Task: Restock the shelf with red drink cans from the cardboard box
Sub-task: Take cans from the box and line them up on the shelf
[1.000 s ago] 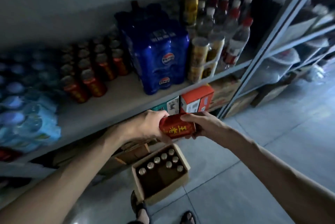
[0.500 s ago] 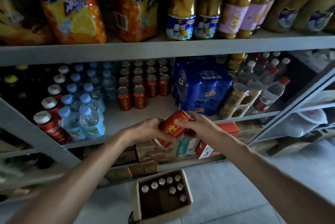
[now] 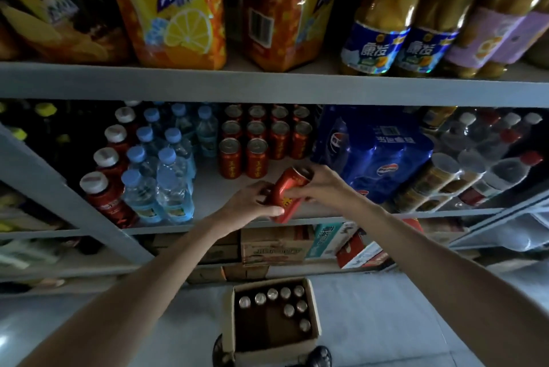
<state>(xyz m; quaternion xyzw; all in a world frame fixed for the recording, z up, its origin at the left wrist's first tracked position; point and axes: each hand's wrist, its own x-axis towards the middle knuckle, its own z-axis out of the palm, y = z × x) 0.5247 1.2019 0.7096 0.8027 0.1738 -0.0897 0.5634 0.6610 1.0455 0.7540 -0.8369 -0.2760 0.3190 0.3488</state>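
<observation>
**A:** Which step is this?

**B:** Placing. Both hands carry a red can over the front of the shelf. The left hand curls round its lower end, and the right hand grips it near the top rim. The can is tilted, its top leaning away to the back right. As far as I can tell, it is not yet touching the board. It may be two cans held end to end; the light is too dim to say.

**A:** Where should it go?

**B:** My guess is the gap in the front row. The rows of like cans stand just behind the hands. The front row has only two, on the left, with bare board to their right beside the blue pack.

**A:** So the next move?

**B:** Stand it upright and set it beside those two without knocking them or the pack. Then let go and reach down to the box on the floor, where several tops still show.

**A:** What differs from before?

**B:** A second ago the can lay level, below the shelf's edge. Half a second ago it was at the edge and starting to tilt. Now it is over the board, steeper and nearer the rows. The head has lifted too, so the upper shelf's goods fill the top of the view.
</observation>
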